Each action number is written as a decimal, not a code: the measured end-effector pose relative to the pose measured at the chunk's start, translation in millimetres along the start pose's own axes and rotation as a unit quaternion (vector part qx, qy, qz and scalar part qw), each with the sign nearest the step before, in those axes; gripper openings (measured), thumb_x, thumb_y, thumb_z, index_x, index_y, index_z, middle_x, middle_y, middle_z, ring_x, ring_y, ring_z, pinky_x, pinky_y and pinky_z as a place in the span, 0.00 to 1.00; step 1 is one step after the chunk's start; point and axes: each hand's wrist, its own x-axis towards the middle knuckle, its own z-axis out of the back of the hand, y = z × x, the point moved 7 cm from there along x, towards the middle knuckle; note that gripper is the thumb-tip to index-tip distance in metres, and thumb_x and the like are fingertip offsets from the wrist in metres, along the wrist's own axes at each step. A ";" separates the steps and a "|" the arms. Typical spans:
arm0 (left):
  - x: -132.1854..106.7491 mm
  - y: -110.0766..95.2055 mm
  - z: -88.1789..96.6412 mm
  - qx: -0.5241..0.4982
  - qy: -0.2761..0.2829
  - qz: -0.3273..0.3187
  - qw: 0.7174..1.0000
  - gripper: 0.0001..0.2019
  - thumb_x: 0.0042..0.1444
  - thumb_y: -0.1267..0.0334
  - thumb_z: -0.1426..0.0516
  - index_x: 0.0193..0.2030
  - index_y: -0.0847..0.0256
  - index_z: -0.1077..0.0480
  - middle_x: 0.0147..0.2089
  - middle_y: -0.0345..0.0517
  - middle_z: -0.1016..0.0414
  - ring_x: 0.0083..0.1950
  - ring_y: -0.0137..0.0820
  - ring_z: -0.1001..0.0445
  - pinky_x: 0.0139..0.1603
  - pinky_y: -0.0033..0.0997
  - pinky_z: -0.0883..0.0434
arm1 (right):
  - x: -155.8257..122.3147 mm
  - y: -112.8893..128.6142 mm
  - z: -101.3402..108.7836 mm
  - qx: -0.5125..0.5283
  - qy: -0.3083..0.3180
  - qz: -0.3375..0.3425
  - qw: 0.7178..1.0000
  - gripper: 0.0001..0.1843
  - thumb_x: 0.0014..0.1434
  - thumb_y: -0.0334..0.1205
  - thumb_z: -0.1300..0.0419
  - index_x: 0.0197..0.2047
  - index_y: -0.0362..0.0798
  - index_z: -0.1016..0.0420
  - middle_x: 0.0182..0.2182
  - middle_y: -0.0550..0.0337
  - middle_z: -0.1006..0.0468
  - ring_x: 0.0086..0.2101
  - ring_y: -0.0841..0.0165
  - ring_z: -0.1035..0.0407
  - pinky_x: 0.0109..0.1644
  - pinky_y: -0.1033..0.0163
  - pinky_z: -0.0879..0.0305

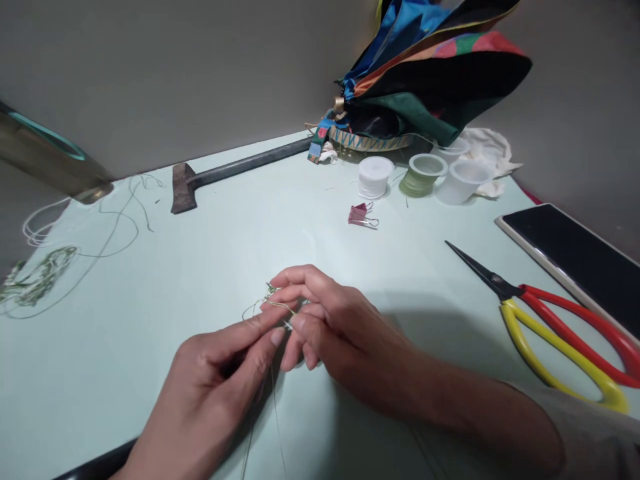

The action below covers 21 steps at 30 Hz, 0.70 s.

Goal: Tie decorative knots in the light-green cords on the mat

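Both my hands meet over the middle of the pale green table (150, 373). My left hand (215, 387) pinches a thin olive thread (277, 305) between thumb and forefinger. My right hand (330, 320) has its fingers curled and pressed together round the same thread, at a small knotted bit near its fingertips. The thread loops up between the two hands and trails down toward me. What exactly sits between the fingertips is too small to make out.
Red-and-yellow scissors (560, 327) and a dark phone (580, 260) lie at the right. A pink binder clip (361, 215), white thread spool (374, 176), green spool (423, 175) and plastic cups (465, 180) sit behind. A hammer-like tool (225, 175), loose thread (45, 273) and folded colourful fabric (430, 73) lie at the back.
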 end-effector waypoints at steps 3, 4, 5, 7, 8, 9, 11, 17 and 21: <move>6.1 -3.0 -6.7 -0.034 0.025 0.025 0.999 0.14 0.63 0.56 0.41 0.34 0.53 0.13 0.22 0.40 0.19 0.17 0.27 0.32 0.17 0.23 0.32 | -0.7 1.3 0.4 0.003 0.003 -0.001 1.000 0.24 0.58 0.27 0.46 0.58 0.46 0.33 0.28 0.63 0.20 0.30 0.65 0.24 0.37 0.60 0.28; 7.1 -2.9 -8.0 -0.042 0.028 0.032 0.998 0.14 0.63 0.56 0.41 0.34 0.54 0.13 0.21 0.40 0.20 0.17 0.27 0.33 0.17 0.23 0.33 | -1.1 1.8 0.6 0.005 0.003 -0.002 1.000 0.24 0.57 0.27 0.47 0.57 0.47 0.33 0.27 0.63 0.21 0.32 0.64 0.23 0.38 0.59 0.28; 7.6 -2.1 -9.0 -0.048 0.030 0.039 0.998 0.14 0.63 0.56 0.41 0.35 0.54 0.13 0.21 0.41 0.20 0.18 0.27 0.33 0.18 0.23 0.32 | -1.5 2.3 0.6 0.007 0.003 -0.004 1.000 0.23 0.57 0.27 0.46 0.56 0.47 0.33 0.27 0.63 0.21 0.32 0.63 0.23 0.39 0.59 0.27; 6.5 1.3 -9.5 -0.054 0.029 0.052 0.997 0.13 0.64 0.57 0.41 0.37 0.55 0.13 0.22 0.42 0.20 0.20 0.28 0.30 0.20 0.23 0.31 | -2.0 2.8 -0.2 0.011 0.009 -0.011 1.000 0.23 0.57 0.27 0.46 0.56 0.48 0.34 0.26 0.64 0.22 0.31 0.63 0.23 0.38 0.59 0.27; 5.1 4.0 -9.0 -0.055 0.027 0.059 0.996 0.13 0.64 0.57 0.41 0.39 0.55 0.13 0.23 0.42 0.19 0.22 0.29 0.28 0.22 0.23 0.29 | -2.1 2.8 -0.8 0.012 0.013 -0.015 1.000 0.23 0.58 0.28 0.46 0.56 0.49 0.34 0.28 0.63 0.21 0.29 0.64 0.24 0.36 0.60 0.27; 3.2 6.8 -8.4 -0.054 0.025 0.064 0.996 0.13 0.65 0.57 0.41 0.40 0.54 0.14 0.23 0.41 0.20 0.23 0.29 0.27 0.24 0.23 0.28 | -2.1 2.6 -1.4 0.015 0.016 -0.020 1.000 0.23 0.59 0.28 0.46 0.57 0.50 0.35 0.29 0.62 0.19 0.28 0.66 0.26 0.33 0.62 0.28; -1.2 12.6 -6.9 -0.049 0.019 0.071 0.996 0.12 0.66 0.57 0.41 0.42 0.54 0.15 0.22 0.39 0.21 0.24 0.28 0.27 0.25 0.21 0.28 | -1.9 1.7 -1.8 0.026 0.019 -0.028 0.999 0.22 0.60 0.29 0.46 0.57 0.51 0.36 0.35 0.58 0.17 0.26 0.68 0.26 0.31 0.64 0.28; -5.7 13.9 -7.3 -0.018 0.009 0.042 0.999 0.12 0.68 0.57 0.42 0.51 0.47 0.16 0.26 0.35 0.18 0.24 0.26 0.24 0.26 0.18 0.27 | -2.0 -4.0 -0.9 0.047 0.023 -0.030 0.998 0.22 0.63 0.31 0.47 0.60 0.49 0.36 0.29 0.62 0.18 0.26 0.66 0.26 0.34 0.59 0.26; 0.8 3.1 -12.1 -0.021 0.053 0.001 0.998 0.13 0.68 0.58 0.44 0.41 0.45 0.15 0.25 0.34 0.19 0.22 0.25 0.24 0.27 0.16 0.26 | -0.8 -6.5 -0.6 0.105 0.030 -0.054 0.993 0.21 0.65 0.33 0.45 0.61 0.49 0.37 0.26 0.64 0.20 0.30 0.63 0.22 0.38 0.58 0.26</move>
